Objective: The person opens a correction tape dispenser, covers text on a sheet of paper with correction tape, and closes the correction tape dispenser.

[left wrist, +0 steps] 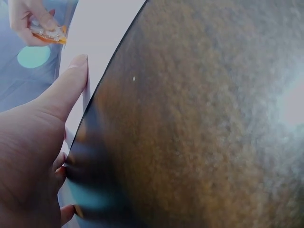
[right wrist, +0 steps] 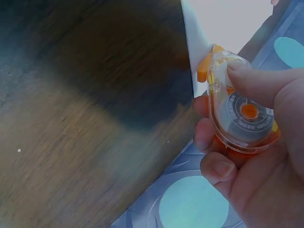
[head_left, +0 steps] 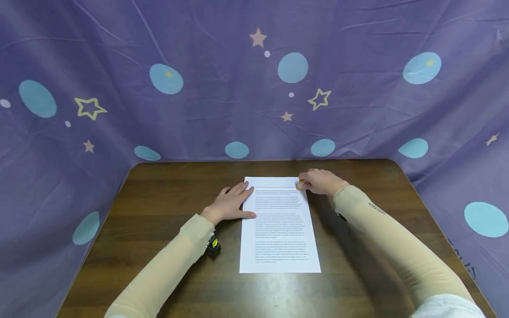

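Observation:
A printed sheet of paper (head_left: 280,238) lies on the table, covered with several paragraphs of small text. With fingers spread, my left hand (head_left: 229,204) rests on the sheet's upper left edge; its thumb (left wrist: 71,80) lies along the paper in the left wrist view. My right hand (head_left: 324,181) grips a correction tape dispenser (right wrist: 232,118) with a clear case, an orange base and an orange tip cover. The thumb presses on the case from one side, with curled fingers on the other. The dispenser's tip is right at the sheet's upper right edge, by the first lines of text.
The brown wooden table (head_left: 167,198) has rounded far corners. A purple curtain (head_left: 207,88) with stars and blue dots hangs behind the table and along both sides. A small black device (head_left: 213,246) with a yellow mark sits at my left wrist.

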A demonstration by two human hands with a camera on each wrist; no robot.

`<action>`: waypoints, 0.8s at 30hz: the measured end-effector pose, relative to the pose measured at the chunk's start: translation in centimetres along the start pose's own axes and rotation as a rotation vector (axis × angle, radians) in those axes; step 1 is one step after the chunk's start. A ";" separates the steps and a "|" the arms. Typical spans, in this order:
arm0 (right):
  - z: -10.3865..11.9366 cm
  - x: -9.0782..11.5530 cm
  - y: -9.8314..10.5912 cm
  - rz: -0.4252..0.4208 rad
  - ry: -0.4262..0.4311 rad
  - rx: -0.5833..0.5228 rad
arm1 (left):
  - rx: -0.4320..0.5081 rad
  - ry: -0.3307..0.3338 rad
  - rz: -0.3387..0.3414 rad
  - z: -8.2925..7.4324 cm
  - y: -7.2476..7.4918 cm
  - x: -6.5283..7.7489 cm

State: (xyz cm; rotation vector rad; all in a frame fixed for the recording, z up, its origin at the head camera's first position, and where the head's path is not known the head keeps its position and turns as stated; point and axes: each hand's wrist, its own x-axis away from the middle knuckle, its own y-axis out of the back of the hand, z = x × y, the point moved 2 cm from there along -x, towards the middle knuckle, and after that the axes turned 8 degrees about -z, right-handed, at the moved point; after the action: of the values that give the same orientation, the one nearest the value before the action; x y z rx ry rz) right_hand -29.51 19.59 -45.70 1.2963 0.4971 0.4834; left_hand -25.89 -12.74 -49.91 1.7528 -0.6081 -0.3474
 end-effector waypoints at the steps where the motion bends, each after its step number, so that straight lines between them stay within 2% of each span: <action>1: 0.0 0.0 0.0 0.005 0.001 -0.011 | 0.001 0.000 0.000 0.0 -0.1 0.0; 7: 1.1 -1.1 -0.3 0.044 0.029 -0.098 | -0.005 0.008 0.007 -0.1 -0.4 0.1; 16: 4.8 -4.6 -1.2 0.033 0.064 -0.129 | -0.016 0.018 -0.001 0.1 0.0 0.0; 24: 7.4 -6.7 -2.3 0.001 0.089 -0.121 | 0.015 0.023 0.006 -0.2 0.0 -0.2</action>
State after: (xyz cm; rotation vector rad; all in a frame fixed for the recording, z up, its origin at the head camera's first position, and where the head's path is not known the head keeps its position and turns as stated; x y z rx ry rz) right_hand -30.35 9.37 -46.03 1.1628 0.5331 0.5655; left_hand -25.95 -12.52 -49.89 1.7667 -0.6006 -0.3183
